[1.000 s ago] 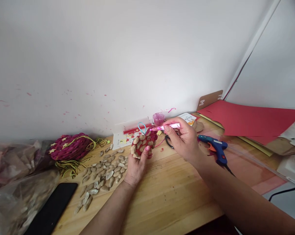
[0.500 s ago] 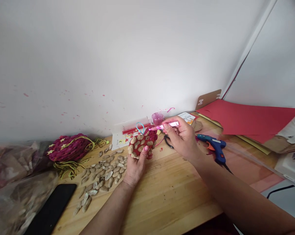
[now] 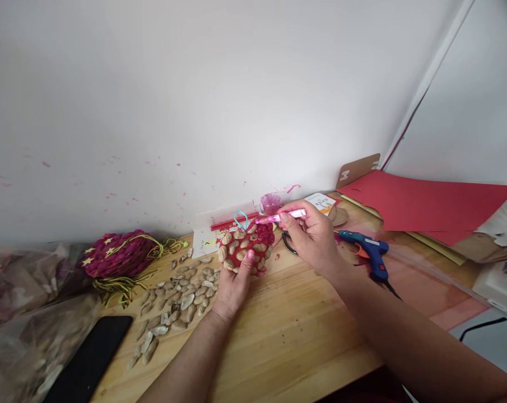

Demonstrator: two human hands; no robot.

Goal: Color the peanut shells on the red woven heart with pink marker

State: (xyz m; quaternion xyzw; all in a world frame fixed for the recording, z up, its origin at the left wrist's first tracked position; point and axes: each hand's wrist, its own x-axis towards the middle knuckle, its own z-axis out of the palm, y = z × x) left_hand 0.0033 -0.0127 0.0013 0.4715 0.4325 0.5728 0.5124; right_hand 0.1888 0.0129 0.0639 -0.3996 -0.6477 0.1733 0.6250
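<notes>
My left hand (image 3: 235,288) grips a red craft piece (image 3: 238,256) covered with peanut shells, its thumb pressed on the front. Some shells at the upper right are painted magenta; the others are plain tan. A light-blue loop (image 3: 240,219) sticks up from its top. Between the fingers of my right hand (image 3: 307,232) is a white-handled paintbrush (image 3: 296,214) stained pink. Its tip touches, or nearly touches, the magenta shells near the top. Behind the hands, against the wall, stands a clear cup (image 3: 270,202) with pink paint.
Loose peanut shells (image 3: 188,301) lie left of my left arm. Beyond them are a magenta shell-covered piece (image 3: 119,254) with gold stars, a black phone (image 3: 89,358) and plastic bags (image 3: 22,336). To the right lie a blue glue gun (image 3: 373,254) and red paper (image 3: 425,201).
The shell-covered piece has turned slightly in my left hand, showing more magenta shells on its right side. The brush in my right hand has barely shifted.
</notes>
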